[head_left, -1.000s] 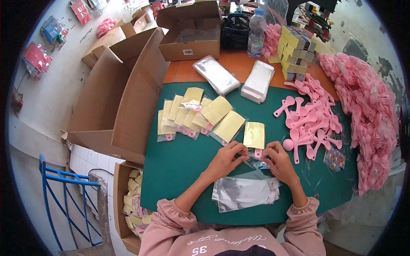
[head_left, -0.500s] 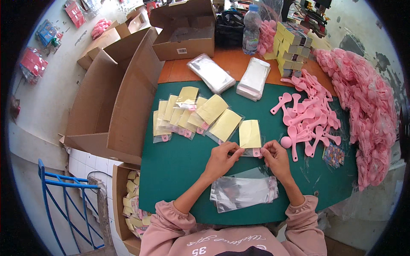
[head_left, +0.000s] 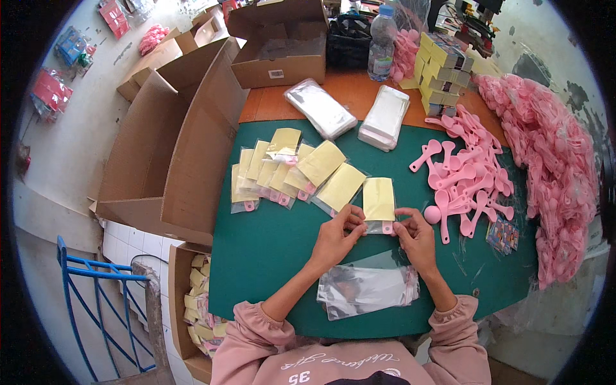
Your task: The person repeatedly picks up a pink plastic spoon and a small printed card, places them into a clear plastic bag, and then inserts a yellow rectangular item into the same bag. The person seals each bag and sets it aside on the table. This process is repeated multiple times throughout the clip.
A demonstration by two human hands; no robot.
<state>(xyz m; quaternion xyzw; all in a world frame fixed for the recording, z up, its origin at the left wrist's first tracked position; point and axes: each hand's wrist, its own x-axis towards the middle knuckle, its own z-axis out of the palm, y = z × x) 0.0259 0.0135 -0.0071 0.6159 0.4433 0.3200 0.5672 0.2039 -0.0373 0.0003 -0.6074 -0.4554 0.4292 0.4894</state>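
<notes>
Between my two hands lies a clear plastic bag with a yellow card (head_left: 378, 199) inside. A bit of a pink spoon (head_left: 387, 227) shows at the bag's near end. My left hand (head_left: 338, 239) pinches the near left corner of this bag, thumb against fingers. At the near right corner, my right hand (head_left: 417, 239) has its thumb and fingers closed on the edge. Several filled bags (head_left: 321, 163) with yellow cards and pink spoon ends overlap to the left. Nearer to me than my hands lie loose clear plastic bags (head_left: 366, 289).
Pink spoons (head_left: 471, 173) are heaped on the right of the green mat (head_left: 269, 269), beside small printed cards (head_left: 502, 235). Farther back are two stacks of clear bags (head_left: 321, 109), a water bottle (head_left: 382, 45) and card bundles (head_left: 443, 74). A cardboard box (head_left: 199, 141) stands left.
Both hands stay at the bag's near corners, with small finger shifts. The yellow card, creased near its lower edge before, now looks flatter. The whole view has shifted slightly.
</notes>
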